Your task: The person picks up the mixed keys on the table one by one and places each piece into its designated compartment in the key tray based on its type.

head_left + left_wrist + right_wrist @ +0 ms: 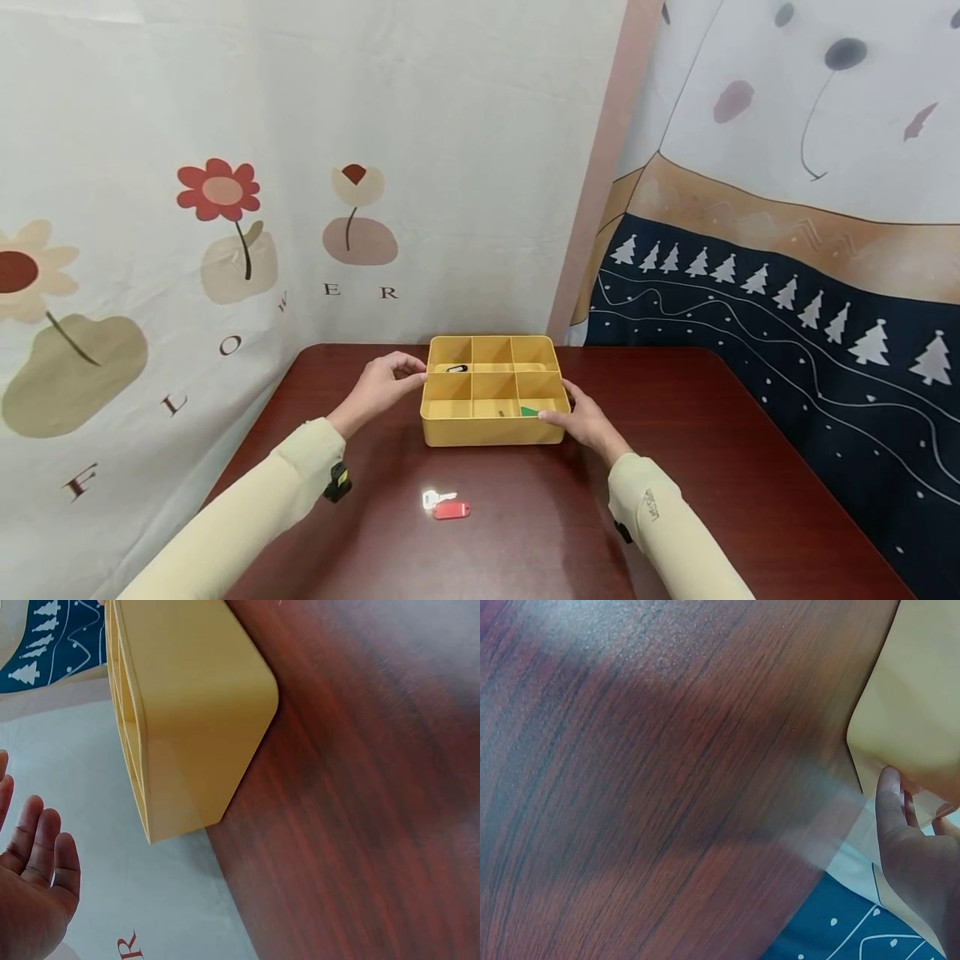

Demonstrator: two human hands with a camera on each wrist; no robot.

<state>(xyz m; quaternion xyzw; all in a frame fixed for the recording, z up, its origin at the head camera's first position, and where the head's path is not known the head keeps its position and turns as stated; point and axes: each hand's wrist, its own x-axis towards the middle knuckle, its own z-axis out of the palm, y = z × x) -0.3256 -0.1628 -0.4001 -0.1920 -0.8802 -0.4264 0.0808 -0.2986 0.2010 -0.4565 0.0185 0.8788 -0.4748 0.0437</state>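
A yellow divided storage box sits at the far side of the table. My left hand is at its left side in the head view; the left wrist view shows that hand with fingers extended, apart from the box. At the front right corner, my right hand grips the box, thumb on the front and fingers along the right side. A small black-and-white item lies in the back left compartment. In the front right one is a green piece, partly hidden by the front wall.
A key and a red tag lie on the dark red-brown table, nearer than the box. Printed cloths hang behind the table and along its sides.
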